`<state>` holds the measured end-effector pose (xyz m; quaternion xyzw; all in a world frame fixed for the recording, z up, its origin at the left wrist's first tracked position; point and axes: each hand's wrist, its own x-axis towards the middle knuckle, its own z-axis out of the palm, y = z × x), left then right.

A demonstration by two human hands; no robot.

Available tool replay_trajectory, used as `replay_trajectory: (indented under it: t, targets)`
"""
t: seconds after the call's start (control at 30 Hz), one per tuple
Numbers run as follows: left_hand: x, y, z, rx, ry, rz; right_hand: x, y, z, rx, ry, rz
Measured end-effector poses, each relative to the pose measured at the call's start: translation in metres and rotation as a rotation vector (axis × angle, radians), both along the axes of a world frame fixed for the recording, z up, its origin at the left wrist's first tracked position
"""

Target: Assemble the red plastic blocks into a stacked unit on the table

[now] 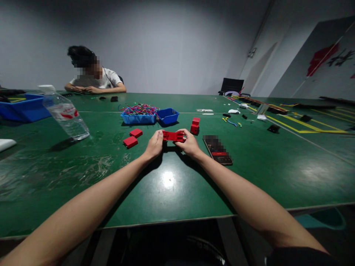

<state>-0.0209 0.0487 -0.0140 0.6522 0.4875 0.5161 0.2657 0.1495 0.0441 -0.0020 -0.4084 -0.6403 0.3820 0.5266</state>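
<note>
Between my two hands is a red plastic casing (pixel 173 136), its slotted inner side facing me, held just above the green table. My left hand (pixel 155 144) grips its left end, thumb on top. At the right end, my right hand (pixel 190 143) pinches it with thumb and fingers. Left of my hands lie two closed red boxes, one nearer (pixel 130 142) and one farther (pixel 136 133). Beyond my right hand stands a small stack of red pieces (pixel 195 126). A phone (pixel 217 149) rests right of my right hand.
Ahead sit a blue tray (pixel 138 118) heaped with coloured wires and a smaller blue bin (pixel 168 116). A tilted water bottle (pixel 66 112) and a large blue bin (pixel 24 109) are at left. Pliers (pixel 232 122) lie at right. Another person (pixel 95 79) sits across the table.
</note>
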Motion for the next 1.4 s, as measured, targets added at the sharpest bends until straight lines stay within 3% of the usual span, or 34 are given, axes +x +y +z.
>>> replay_trajectory:
  t: [0.23, 0.4, 0.57, 0.7, 0.93, 1.2, 1.4]
  targets:
    - [-0.004, 0.006, -0.005, -0.072, -0.057, 0.073, -0.003, 0.000, 0.002, -0.064, 0.085, -0.049]
    - [-0.004, 0.009, -0.005, -0.110, -0.164, 0.045, -0.002, -0.002, 0.005, 0.046, 0.053, 0.005]
    - [-0.003, 0.009, -0.001, -0.013, -0.159, 0.109, -0.005, 0.000, 0.000, -0.053, 0.108, 0.036]
    - [-0.001, 0.002, 0.005, 0.071, -0.071, 0.066, -0.001, 0.007, -0.008, -0.099, 0.030, 0.064]
    - [0.002, -0.005, 0.010, 0.090, -0.068, 0.026, 0.005, 0.010, -0.010, 0.016, -0.127, 0.015]
    - [-0.003, 0.004, 0.003, 0.021, 0.017, 0.104, 0.000, -0.001, -0.001, 0.076, -0.088, 0.016]
    - [-0.004, 0.008, 0.001, -0.046, 0.043, -0.014, -0.009, -0.014, 0.008, 0.147, -0.026, 0.046]
